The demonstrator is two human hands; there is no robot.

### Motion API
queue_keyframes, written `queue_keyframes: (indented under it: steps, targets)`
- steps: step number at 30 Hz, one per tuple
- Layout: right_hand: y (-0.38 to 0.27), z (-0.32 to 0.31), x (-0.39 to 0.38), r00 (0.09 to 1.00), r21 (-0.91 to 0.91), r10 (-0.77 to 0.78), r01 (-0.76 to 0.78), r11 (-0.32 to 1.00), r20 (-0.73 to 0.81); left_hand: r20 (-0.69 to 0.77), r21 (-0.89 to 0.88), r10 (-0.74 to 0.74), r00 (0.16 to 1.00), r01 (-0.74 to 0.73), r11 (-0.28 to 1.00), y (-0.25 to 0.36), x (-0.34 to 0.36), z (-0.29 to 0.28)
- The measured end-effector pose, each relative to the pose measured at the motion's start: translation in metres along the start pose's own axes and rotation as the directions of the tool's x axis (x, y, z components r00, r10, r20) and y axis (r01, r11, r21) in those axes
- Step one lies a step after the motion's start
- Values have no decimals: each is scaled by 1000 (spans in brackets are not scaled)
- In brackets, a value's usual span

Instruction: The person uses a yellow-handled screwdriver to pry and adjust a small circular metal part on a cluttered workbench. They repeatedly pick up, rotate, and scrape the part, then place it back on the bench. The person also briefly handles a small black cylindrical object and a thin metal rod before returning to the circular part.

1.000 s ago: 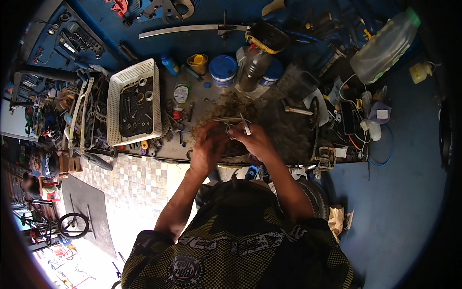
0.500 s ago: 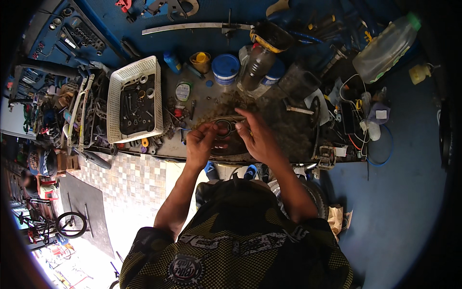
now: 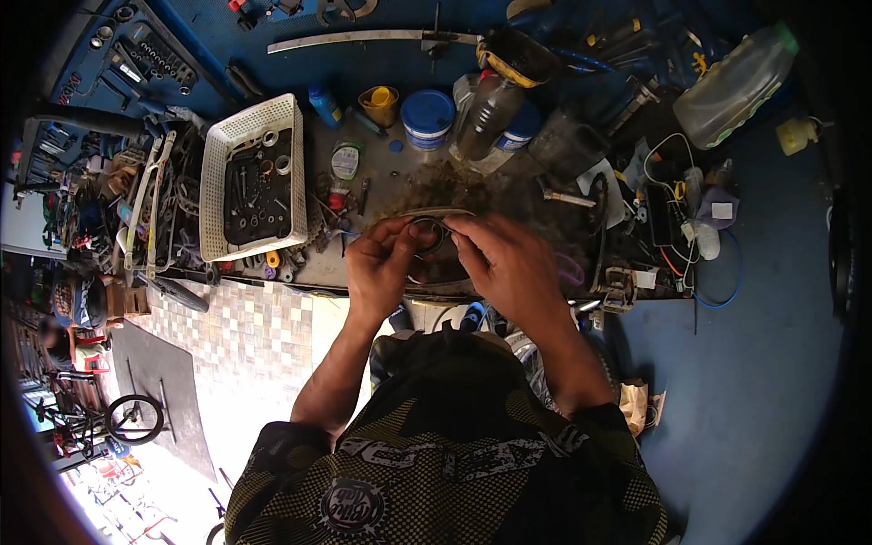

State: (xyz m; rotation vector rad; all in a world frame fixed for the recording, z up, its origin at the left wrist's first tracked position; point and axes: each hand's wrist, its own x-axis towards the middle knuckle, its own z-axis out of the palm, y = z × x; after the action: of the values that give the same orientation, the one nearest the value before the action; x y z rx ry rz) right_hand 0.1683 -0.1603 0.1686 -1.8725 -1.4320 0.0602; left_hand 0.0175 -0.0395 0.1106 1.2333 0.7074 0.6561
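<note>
Over the front of the workbench, my left hand (image 3: 377, 268) pinches a thin, dark metal ring (image 3: 442, 236) between thumb and fingers. My right hand (image 3: 513, 268) comes in from the other side, its fingertips closed against the ring's right edge. Under the hands lies a dark round piece with a pale curved rim (image 3: 436, 213), mostly covered by them. A dirty patch of bench (image 3: 445, 186) spreads just behind.
To the left, a white plastic basket (image 3: 209, 204) holds small metal parts. Behind stand a green-white bottle (image 3: 346, 162), a blue-lidded tub (image 3: 427, 118) and a dark bottle (image 3: 488, 123). Cables (image 3: 677, 182) and a clear jug (image 3: 736, 91) are at right.
My right hand's raised index finger has come down, and its fingertips have closed in on the ring. The left hand keeps its pinch, and the ring has risen slightly.
</note>
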Motion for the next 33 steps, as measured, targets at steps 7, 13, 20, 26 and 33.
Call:
queue_keyframes:
  steps: [7, 13, 20, 26, 33]
  targets:
    - [-4, 1, -4, 998, -54, 21, -18, 998, 56, -22, 22, 58, 998, -57, 998, 2, -5, -1]
    - [-7, 9, -6, 999, -59, 32, -31, 998, 16, -37, 76, 86, 996, -83, 994, 5, -8, 0]
    - [-17, 26, -12, 996, -166, 62, -73, 983, -71, -71, 289, 243, 967, -213, 933, -1, -12, 5]
    - [-17, 32, -15, 995, -184, 99, -97, 978, 2, -15, 489, 390, 921, -334, 806, 0, -7, 2]
    - [-3, 0, 9, 974, -117, 105, -82, 990, 199, 173, 601, 427, 887, -439, 668, 8, -1, -12]
